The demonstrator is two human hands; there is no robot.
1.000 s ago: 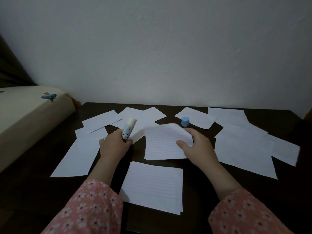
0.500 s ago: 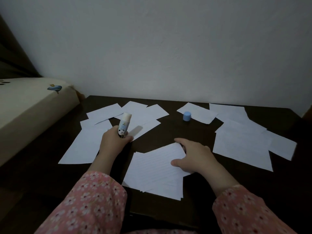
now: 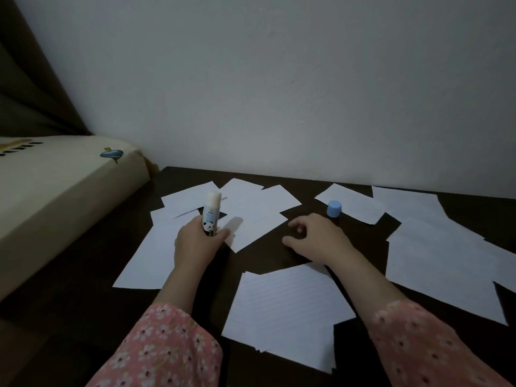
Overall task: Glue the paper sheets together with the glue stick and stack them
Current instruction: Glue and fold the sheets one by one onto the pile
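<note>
Leftmost, a cream mattress (image 3: 55,191) with a small blue print lay beside the dark counter (image 3: 195,289). Next to it, loose paper sheets (image 3: 148,258) were spread over the counter's left part, as they had been half a second before. Above them the left hand (image 3: 195,241) was clenched around the glue stick (image 3: 210,213), which stood upright and uncapped with its pale tip on top and a panda on its label; that grip matched the earlier frame. Toward the middle, the stack of lined sheets (image 3: 284,311) lay near the counter's front edge, its layers slightly fanned at the bottom. Half a second earlier the right hand had been pressing on this stack; it had since lifted off and moved farther back. The right hand (image 3: 315,241) was released and empty, fingers loosely curled over bare counter, just short of the blue cap (image 3: 334,208). That cap stood upright at the edge of a small sheet (image 3: 354,202). Farther right, more overlapping sheets (image 3: 435,258) covered the counter, unmoved.
</note>
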